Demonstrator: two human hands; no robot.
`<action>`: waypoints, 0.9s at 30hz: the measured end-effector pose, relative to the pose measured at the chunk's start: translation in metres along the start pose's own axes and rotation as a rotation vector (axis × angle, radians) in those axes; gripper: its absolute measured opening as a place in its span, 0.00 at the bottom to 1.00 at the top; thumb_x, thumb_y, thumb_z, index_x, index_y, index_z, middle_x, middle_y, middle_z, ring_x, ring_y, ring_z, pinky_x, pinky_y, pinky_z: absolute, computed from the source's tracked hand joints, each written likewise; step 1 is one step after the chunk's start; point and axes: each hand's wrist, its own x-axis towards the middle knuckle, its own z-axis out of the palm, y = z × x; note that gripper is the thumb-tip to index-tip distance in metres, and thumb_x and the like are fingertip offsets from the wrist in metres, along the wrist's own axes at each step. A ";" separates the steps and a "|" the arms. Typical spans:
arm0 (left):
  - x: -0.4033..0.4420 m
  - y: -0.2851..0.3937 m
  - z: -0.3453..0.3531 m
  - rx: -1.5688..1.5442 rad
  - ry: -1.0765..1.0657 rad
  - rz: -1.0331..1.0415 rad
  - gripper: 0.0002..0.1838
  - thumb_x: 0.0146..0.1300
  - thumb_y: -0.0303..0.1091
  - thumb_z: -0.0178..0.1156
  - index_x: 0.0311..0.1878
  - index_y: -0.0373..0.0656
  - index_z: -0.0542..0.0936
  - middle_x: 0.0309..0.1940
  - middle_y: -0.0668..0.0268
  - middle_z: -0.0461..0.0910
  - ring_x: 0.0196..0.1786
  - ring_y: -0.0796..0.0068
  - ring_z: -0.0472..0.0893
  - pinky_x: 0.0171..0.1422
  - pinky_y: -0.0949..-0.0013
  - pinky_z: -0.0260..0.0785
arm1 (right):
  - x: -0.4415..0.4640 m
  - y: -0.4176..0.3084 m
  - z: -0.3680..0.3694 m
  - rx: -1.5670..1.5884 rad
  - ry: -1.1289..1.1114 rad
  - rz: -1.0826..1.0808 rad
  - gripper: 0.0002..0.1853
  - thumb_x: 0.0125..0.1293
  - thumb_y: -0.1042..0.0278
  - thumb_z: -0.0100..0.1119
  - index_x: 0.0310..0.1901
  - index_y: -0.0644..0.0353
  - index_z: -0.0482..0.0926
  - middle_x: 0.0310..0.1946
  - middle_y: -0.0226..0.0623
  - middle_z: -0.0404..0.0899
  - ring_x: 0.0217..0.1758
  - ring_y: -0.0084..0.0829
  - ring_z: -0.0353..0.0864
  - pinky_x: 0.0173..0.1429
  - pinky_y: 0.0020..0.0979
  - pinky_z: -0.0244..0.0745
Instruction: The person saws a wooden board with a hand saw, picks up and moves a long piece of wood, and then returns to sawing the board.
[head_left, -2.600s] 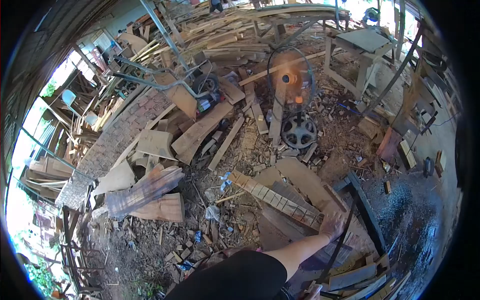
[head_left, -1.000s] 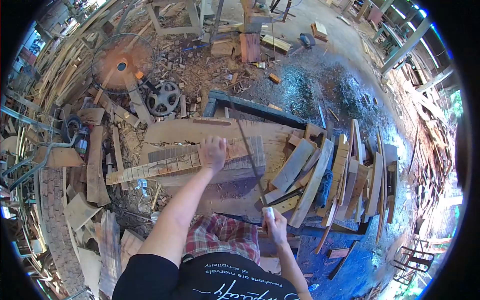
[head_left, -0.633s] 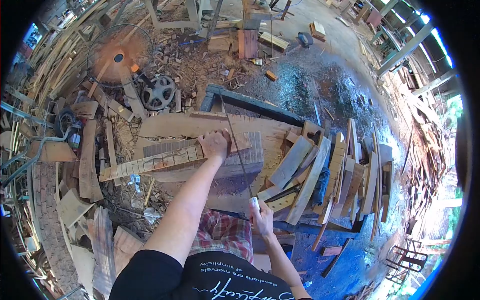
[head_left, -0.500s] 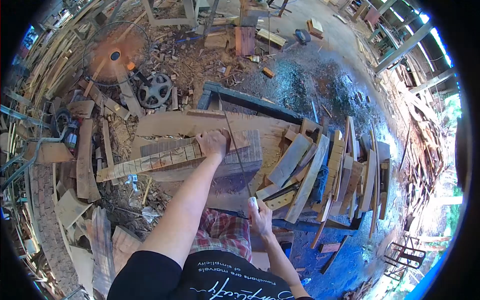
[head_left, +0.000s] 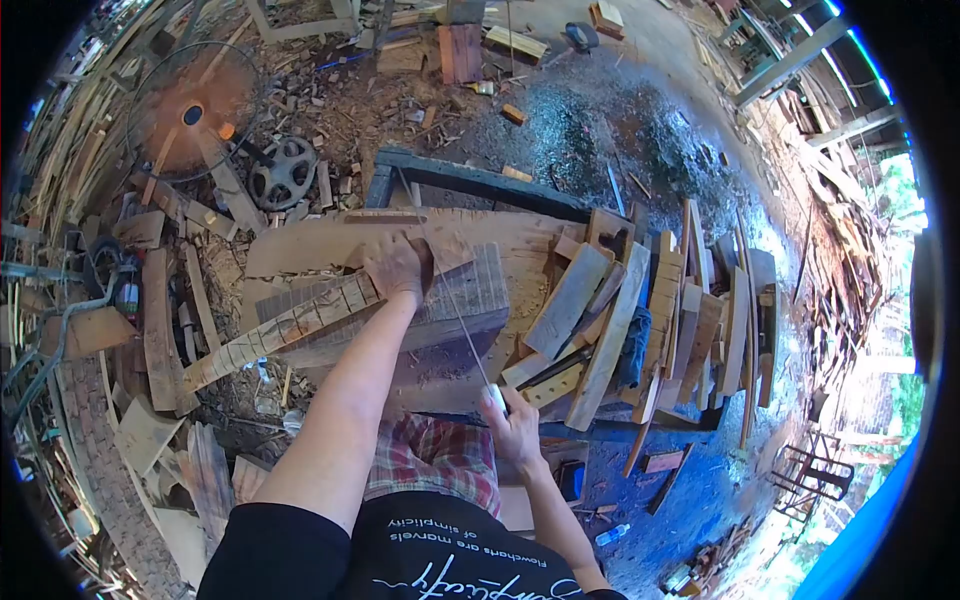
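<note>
A long wooden strip (head_left: pixel 285 335) with evenly spaced cross lines lies slantwise over a thick wooden block (head_left: pixel 420 327). My left hand (head_left: pixel 393 266) grips the strip near its right end, with fingers wrapped over it. My right hand (head_left: pixel 514 425) is closed round the pale handle of a saw. The thin saw blade (head_left: pixel 455 310), seen almost edge-on, runs from the handle up past the strip, just right of my left hand. Whether its teeth touch the wood I cannot tell. Under the block is a broad board (head_left: pixel 530 240).
Several curved wooden pieces (head_left: pixel 607 340) are heaped at the right of a dark frame (head_left: pixel 480 182). A round fan (head_left: pixel 192 116) and a spoked wheel (head_left: pixel 283 173) stand at upper left. Wood offcuts (head_left: pixel 205 470) lie at lower left, with scraps strewn over the ground.
My view has shifted, so most things sit further left and higher. The strip slants more steeply, its left end lower in view. Both hands keep their hold.
</note>
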 end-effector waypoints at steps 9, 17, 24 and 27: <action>0.000 0.005 -0.015 0.029 0.009 0.019 0.13 0.60 0.43 0.49 0.37 0.48 0.78 0.39 0.64 0.77 0.48 0.62 0.75 0.47 0.54 0.65 | 0.065 -0.028 0.011 0.040 -0.050 0.048 0.23 0.63 0.48 0.54 0.34 0.66 0.76 0.24 0.53 0.77 0.30 0.49 0.79 0.37 0.39 0.71; 0.003 0.003 -0.013 0.061 -0.136 -0.030 0.11 0.61 0.44 0.49 0.40 0.54 0.79 0.40 0.68 0.78 0.48 0.65 0.75 0.47 0.56 0.65 | 0.008 -0.025 -0.029 -0.018 -0.123 0.027 0.24 0.61 0.47 0.56 0.35 0.67 0.75 0.24 0.53 0.77 0.32 0.47 0.81 0.37 0.40 0.72; 0.002 -0.002 -0.001 0.015 -0.060 -0.022 0.12 0.60 0.43 0.50 0.39 0.52 0.80 0.39 0.66 0.78 0.48 0.65 0.75 0.50 0.56 0.62 | 0.040 -0.025 -0.019 0.072 -0.147 0.033 0.24 0.62 0.46 0.54 0.35 0.67 0.75 0.24 0.51 0.77 0.30 0.46 0.80 0.36 0.39 0.71; 0.001 0.003 -0.007 0.016 -0.015 -0.010 0.12 0.59 0.43 0.51 0.39 0.52 0.80 0.39 0.66 0.78 0.47 0.66 0.75 0.49 0.56 0.62 | 0.073 -0.030 0.001 0.091 -0.137 0.049 0.24 0.63 0.47 0.54 0.34 0.67 0.75 0.24 0.50 0.77 0.31 0.45 0.80 0.37 0.39 0.71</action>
